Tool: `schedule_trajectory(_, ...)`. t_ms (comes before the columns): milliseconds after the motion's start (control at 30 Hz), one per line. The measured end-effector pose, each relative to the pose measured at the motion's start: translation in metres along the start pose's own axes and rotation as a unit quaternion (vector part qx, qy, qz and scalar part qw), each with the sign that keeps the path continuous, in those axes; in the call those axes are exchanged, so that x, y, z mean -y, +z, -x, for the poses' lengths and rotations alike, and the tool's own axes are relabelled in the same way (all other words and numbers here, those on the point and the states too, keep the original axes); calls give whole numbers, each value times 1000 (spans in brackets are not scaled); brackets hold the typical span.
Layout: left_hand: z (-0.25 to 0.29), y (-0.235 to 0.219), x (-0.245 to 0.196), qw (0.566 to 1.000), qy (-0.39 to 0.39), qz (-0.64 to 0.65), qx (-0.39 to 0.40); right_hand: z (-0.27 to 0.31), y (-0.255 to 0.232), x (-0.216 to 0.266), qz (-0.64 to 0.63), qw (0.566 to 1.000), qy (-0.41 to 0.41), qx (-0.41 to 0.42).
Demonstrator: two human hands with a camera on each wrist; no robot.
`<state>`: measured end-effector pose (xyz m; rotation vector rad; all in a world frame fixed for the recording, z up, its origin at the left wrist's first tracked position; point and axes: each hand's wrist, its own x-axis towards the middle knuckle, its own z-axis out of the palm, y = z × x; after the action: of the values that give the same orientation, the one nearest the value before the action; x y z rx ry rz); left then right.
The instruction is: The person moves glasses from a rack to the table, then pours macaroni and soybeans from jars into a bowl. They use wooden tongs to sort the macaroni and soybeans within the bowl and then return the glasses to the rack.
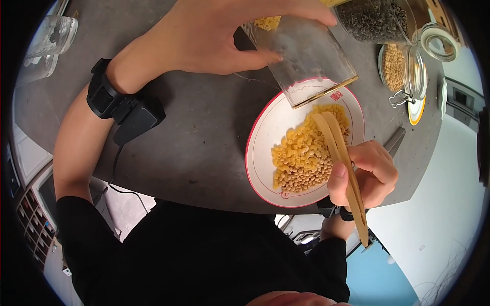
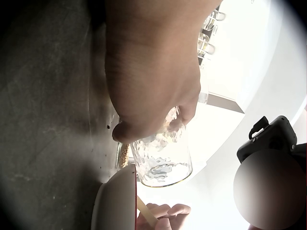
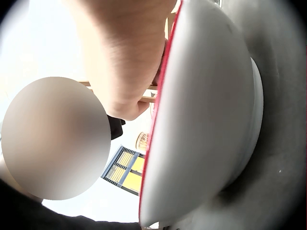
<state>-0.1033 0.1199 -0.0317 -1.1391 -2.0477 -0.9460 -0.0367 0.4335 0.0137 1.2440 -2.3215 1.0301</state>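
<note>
My left hand (image 1: 219, 35) grips a clear glass jar (image 1: 311, 56), tilted with its gold-rimmed mouth over the bowl (image 1: 263, 143). Yellow pasta shows by the jar's far end. In the left wrist view the thumb and fingers wrap round the glass jar (image 2: 163, 165). The white, red-rimmed bowl holds elbow macaroni (image 1: 298, 145) beside pale round beans (image 1: 306, 176). Wooden tongs (image 1: 348, 168) are pinched between thumb and fingers of my right hand (image 1: 370, 173), their tips at the macaroni. In the right wrist view, the bowl's side (image 3: 201, 115) hides most of the tongs.
Back right, a container of dark dried bits (image 1: 375, 20) stands near an open clip-top jar of pale beans (image 1: 394, 69). A yellow-rimmed lid (image 1: 417, 111) and a flat metal piece (image 1: 394, 140) lie at the table's right. Glass containers (image 1: 53, 35) stand far left.
</note>
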Motion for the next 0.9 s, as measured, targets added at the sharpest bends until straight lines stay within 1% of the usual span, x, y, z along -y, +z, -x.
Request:
schedule_trajectory(133, -4, -3, -4, 1000, 2, -14, 8, -5, 2, 0, 32, 999, -3, 23)
schedule_trajectory(200, 0, 5, 8, 1000, 8, -7, -2, -7, 2, -1, 37, 997, -4, 61)
schedule_trajectory(267, 6, 7, 13, 1000, 14, -2, -12, -8, 2, -1, 33, 997, -8, 64)
schedule_trajectory(333, -4, -4, -5, 1000, -3, -10, 12, -8, 2, -1, 29, 997, -12, 69)
schedule_trajectory(367, 1, 2, 3, 1000, -4, -10, 12, -7, 3, 0, 20, 998, -8, 64)
schedule_trajectory(433, 12, 16, 24, 1000, 20, 15, -20, -6, 4, 0, 10, 998, -5, 58)
schedule_trajectory(500, 15, 20, 28, 999, 24, 15, -27, -3, 2, 1, -8, 999, 21, 47)
schedule_trajectory(533, 15, 21, 28, 999, 27, 18, -34, -1, 0, 3, -8, 999, 21, 48)
schedule_trajectory(600, 13, 20, 25, 999, 25, 21, -32, 5, -3, 8, -121, 991, 48, -32)
schedule_trajectory(633, 10, 18, 23, 999, 24, 22, -29, 9, 0, 9, -136, 988, 37, -67)
schedule_trajectory(667, 10, 13, 18, 999, 24, 23, -29, 8, 3, 10, -136, 988, 38, -67)
schedule_trajectory(733, -5, -6, -7, 1000, -3, -10, 20, 1, 11, 9, -171, 981, 21, -86)
schedule_trajectory(767, -4, -5, -6, 1000, -2, -8, 18, -6, 23, 4, -193, 971, 5, -142)
schedule_trajectory(800, -3, -4, -2, 1000, 14, -16, 16, -5, 18, 3, -190, 971, 5, -142)
schedule_trajectory(833, -2, -3, 3, 999, 30, -24, 15, -3, 8, 2, -161, 982, 14, -95)
schedule_trajectory(900, 8, 9, 18, 1000, 27, -16, 2, -4, -6, 1, -80, 997, 20, -10)
